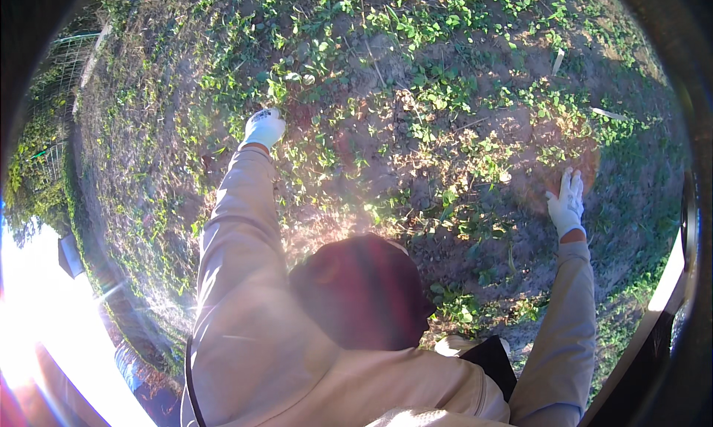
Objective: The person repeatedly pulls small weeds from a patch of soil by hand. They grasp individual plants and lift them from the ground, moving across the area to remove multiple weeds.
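My left hand (264, 127), in a white glove with dark printing on its back, is at the low green plants (289, 84) in the left middle. Its fingers are curled out of sight, and whether they grip anything cannot be seen. Over the soil at the right, my right hand (567, 201) in a matching white glove has its fingers extended and its thumb apart, with nothing in it. Beige sleeves cover both arms. Leafy plants and dry stems (473, 154) grow between the hands.
A dark reddish rounded shape, like a cap (362, 293), blocks the lower middle. Pale strips (558, 62) stick up at the upper right. Wire fencing (69, 65) and a kerb-like edge (92, 59) run along the left. Strong sun glare washes out the lower left.
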Demonstrator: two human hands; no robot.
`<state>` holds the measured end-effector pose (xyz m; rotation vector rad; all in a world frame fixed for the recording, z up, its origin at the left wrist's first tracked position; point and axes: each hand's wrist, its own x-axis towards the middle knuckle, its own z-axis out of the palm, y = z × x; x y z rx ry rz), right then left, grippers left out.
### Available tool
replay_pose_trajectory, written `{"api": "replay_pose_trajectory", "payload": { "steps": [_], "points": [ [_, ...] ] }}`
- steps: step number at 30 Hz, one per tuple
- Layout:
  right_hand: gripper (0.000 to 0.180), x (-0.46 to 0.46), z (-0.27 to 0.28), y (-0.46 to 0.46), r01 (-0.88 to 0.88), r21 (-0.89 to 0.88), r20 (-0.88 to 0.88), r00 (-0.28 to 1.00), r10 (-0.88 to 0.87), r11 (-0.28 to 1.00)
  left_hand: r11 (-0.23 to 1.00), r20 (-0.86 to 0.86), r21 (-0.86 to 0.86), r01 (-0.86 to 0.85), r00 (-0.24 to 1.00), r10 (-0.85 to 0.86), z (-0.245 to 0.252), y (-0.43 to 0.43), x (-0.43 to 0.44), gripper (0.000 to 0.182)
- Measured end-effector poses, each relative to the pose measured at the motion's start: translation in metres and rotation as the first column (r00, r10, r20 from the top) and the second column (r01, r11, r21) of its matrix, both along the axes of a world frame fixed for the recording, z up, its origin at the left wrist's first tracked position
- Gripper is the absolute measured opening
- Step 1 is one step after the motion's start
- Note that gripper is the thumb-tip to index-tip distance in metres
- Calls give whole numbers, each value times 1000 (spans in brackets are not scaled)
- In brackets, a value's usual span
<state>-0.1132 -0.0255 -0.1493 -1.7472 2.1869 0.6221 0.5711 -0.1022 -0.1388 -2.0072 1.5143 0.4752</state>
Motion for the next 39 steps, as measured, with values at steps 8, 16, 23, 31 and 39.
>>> {"api": "replay_pose_trajectory", "payload": {
  "steps": [8, 16, 23, 31, 39],
  "points": [
    [88, 0, 0, 2, -6, -9, -2, 1000, 6, 1000, 985, -27, -152, -82, 997, 79, -1, 18, -5, 38],
    [88, -7, -7, 4, -50, -16, -19, 999, 49, 999, 968, -40, -183, -174, 985, 169, -8, 22, 6, 34],
    [88, -5, -6, 2, -37, -2, -1, 999, 37, 999, 603, -504, -515, -610, 784, 363, 62, -17, 74, 68],
    [87, -3, -2, 0, -26, 18, -17, 1000, 26, 1000, 985, -235, -170, -23, 972, -18, 26, 31, 21, 37],
    [87, -3, -2, 0, -28, 5, -10, 1000, 28, 1000, 995, -104, -94, -31, 994, 21, 6, 35, -26, 40]
  ]
}}
